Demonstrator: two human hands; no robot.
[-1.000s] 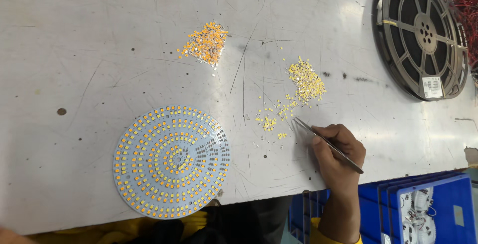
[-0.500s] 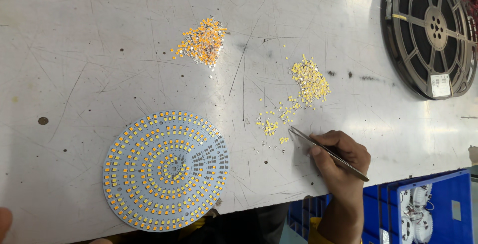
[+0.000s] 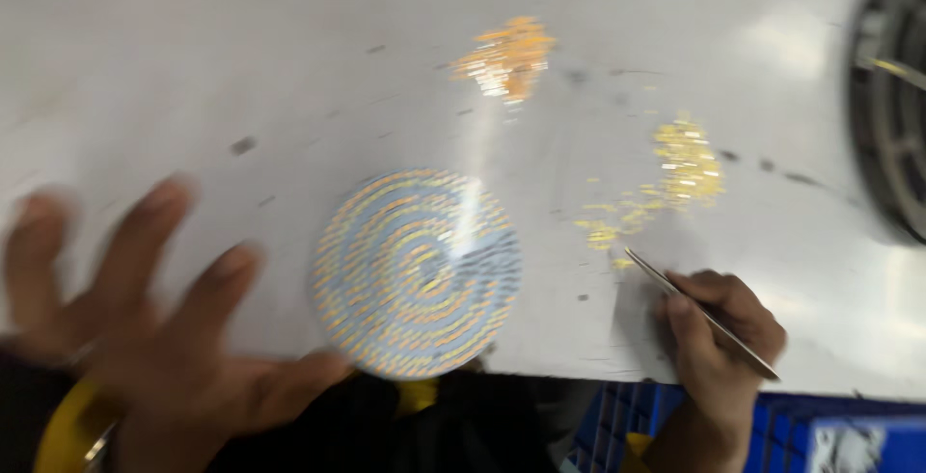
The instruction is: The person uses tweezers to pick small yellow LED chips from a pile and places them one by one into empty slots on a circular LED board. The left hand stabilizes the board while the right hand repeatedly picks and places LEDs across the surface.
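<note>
Tweezers (image 3: pixel 699 311) pinched in right hand (image 3: pixel 719 348); left hand (image 3: pixel 154 338) spread, empty.

My bench (image 3: pixel 289 58) looks like pale, smooth sheet metal, scuffed with dark specks and throwing soft glare. The tweezers (image 3: pixel 704 314) in my right hand (image 3: pixel 719 348) are thin, bright, polished metal. The round board (image 3: pixel 417 272) has a smooth bluish-white face with shiny dots. The crate (image 3: pixel 675 425) looks like glossy blue plastic.

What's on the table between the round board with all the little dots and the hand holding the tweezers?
In the head view, only bare grey tabletop separates the round board from the right hand. The yellow bits lie further up, beyond the tweezers.
</note>
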